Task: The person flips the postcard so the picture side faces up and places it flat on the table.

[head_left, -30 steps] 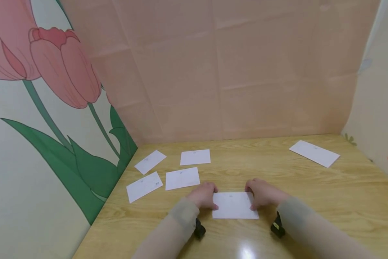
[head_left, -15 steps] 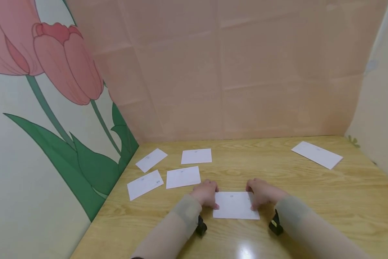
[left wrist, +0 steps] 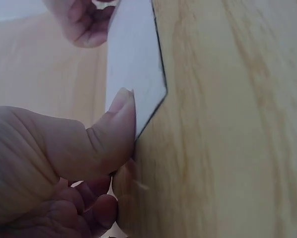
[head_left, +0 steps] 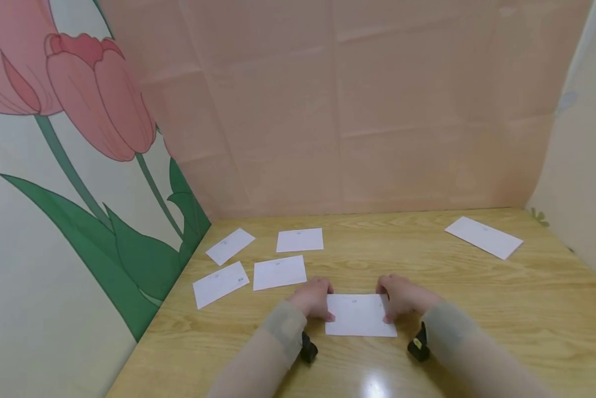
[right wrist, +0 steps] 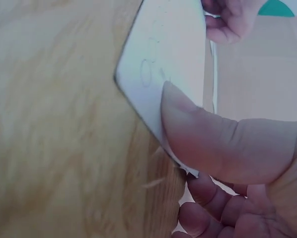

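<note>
Four at left: outer near card, outer far card, inner near card, inner far card; all white, before the left half of the pink sheet.
Left hand: clamped on the left end of the held card, thumb on top, fingers curled.
Position: held card well out from the pink sheet's middle, between the hands; contact with the wooden table cannot be judged.
Axis: long axis left-right, about parallel to the sheet's lower edge; one long edge faces it.
Look: white, rectangular, small grey mark by the far edge's middle; faint marks in right wrist view.
Right hand: clamped on the right end, thumb on top.
Lone card: white, near the pink sheet's right part, slanted.
</note>
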The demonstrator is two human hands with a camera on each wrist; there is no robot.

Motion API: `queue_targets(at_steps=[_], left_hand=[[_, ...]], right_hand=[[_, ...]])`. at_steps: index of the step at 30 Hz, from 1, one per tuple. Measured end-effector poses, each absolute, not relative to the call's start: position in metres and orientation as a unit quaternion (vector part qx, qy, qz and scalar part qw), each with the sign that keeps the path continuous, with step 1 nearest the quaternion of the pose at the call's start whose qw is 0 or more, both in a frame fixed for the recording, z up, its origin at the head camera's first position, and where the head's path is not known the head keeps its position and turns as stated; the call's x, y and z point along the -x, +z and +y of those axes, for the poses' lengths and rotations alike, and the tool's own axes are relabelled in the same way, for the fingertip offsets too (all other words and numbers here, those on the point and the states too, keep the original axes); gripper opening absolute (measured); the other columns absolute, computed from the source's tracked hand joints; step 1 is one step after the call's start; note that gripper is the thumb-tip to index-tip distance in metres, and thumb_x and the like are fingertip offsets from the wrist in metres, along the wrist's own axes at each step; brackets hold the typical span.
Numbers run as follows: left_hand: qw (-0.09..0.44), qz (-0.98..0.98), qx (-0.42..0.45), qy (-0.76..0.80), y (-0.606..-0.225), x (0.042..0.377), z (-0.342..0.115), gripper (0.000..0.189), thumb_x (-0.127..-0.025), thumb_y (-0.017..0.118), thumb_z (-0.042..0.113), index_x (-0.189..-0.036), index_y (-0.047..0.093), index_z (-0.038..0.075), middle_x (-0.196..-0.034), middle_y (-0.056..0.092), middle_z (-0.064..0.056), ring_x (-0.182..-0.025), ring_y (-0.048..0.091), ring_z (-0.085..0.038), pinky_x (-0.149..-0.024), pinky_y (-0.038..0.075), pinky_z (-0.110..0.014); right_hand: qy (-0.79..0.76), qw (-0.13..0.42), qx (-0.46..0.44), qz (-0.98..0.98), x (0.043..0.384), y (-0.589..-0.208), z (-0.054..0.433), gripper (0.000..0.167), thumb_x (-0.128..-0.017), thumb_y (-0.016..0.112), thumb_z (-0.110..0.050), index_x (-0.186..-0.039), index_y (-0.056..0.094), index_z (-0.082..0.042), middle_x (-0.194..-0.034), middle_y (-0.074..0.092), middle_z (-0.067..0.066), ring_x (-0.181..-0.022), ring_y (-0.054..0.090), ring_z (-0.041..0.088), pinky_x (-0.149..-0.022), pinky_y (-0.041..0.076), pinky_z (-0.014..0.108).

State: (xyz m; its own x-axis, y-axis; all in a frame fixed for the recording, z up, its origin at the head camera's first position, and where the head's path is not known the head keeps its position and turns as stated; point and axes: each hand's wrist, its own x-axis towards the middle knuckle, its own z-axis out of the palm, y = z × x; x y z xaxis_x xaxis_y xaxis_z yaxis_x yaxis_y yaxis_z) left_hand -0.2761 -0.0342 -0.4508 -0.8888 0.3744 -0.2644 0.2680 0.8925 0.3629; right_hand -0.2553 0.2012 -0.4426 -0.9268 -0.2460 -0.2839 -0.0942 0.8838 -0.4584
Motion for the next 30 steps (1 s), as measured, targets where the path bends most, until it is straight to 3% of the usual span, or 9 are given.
queue_targets(at_steps=[9,18,27,30], left_hand=[[0.127,0.957,-0.171,0.198,-0.461,0.277,-0.043,0.049,-0.066,0.09,0.029,-0.105,0.063,0.014,-0.1,0.057,0.001,-0.094,0.053,-0.017,-0.089,0.044,-0.033],[0.121,0.948,-0.155,0.25,-0.463,0.265,-0.044,0.052,-0.068,0.089,0.024,-0.109,0.058,0.015,-0.09,0.055,0.003,-0.082,0.051,-0.016,-0.079,0.043,-0.036],[0.114,0.939,-0.162,0.28,-0.468,0.263,-0.049,0.071,-0.071,0.086,0.026,-0.132,0.05,0.016,-0.082,0.055,0.009,-0.072,0.05,-0.012,-0.081,0.04,-0.037],[0.115,0.933,-0.164,0.3,-0.469,0.264,-0.051,0.074,-0.074,0.085,0.024,-0.137,0.046,0.015,-0.077,0.055,0.008,-0.066,0.049,-0.012,-0.073,0.04,-0.032]], right_hand=[[-0.263,0.133,0.093,0.951,0.252,-0.451,0.206,0.048,-0.063,0.089,-0.01,-0.101,0.059,-0.01,-0.097,0.053,0.006,-0.088,0.048,0.025,-0.079,0.044,0.045],[-0.319,0.122,0.091,0.935,0.245,-0.464,0.214,0.056,-0.063,0.088,-0.009,-0.108,0.055,-0.009,-0.1,0.057,0.007,-0.091,0.051,0.025,-0.085,0.043,0.047],[-0.37,0.133,0.063,0.917,0.245,-0.464,0.218,0.066,-0.072,0.084,-0.011,-0.127,0.049,-0.007,-0.096,0.052,0.008,-0.085,0.049,0.024,-0.076,0.041,0.04],[-0.415,0.122,0.046,0.9,0.247,-0.466,0.22,0.065,-0.076,0.081,-0.01,-0.131,0.046,-0.005,-0.092,0.05,0.009,-0.082,0.048,0.023,-0.071,0.041,0.037]])
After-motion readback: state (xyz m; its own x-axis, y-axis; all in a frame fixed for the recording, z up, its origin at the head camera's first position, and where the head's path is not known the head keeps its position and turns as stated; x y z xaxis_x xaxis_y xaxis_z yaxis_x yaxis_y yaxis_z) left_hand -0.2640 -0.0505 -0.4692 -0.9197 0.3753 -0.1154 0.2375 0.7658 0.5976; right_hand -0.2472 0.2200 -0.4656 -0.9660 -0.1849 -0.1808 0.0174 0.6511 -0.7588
